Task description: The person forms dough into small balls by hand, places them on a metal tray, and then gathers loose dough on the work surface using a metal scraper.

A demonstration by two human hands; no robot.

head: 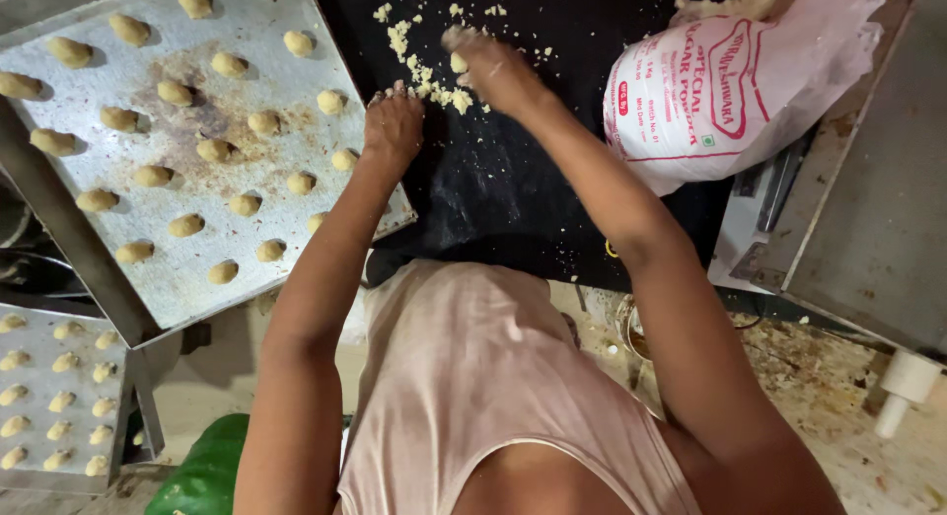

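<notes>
Lower tray (69,476): nearest me at my left, low down, rows of pale dough pieces on it.
Upper tray (187,278): beside my left hand, tilted, its long side running away from me to the left; small oval dough pieces (185,224) lie in rows, most with their long axis roughly across the tray.
Left hand (393,125): I rest it knuckles-up on the black worktop (493,199), just at the tray's right edge, fingers curled under into a loose fist; I cannot tell whether anything is inside it.
Right hand (493,71): farther out, fingers bent down and pinched on a small yellowish lump of dough (459,61), fingertips dusted with bits.
Crumbs (426,79): pale yellow, dry and broken, scattered in a band running from between my hands away toward the far edge of the worktop.
Bag (730,91): white plastic with red print, lying on its side to my right, mouth open at the far end.
</notes>
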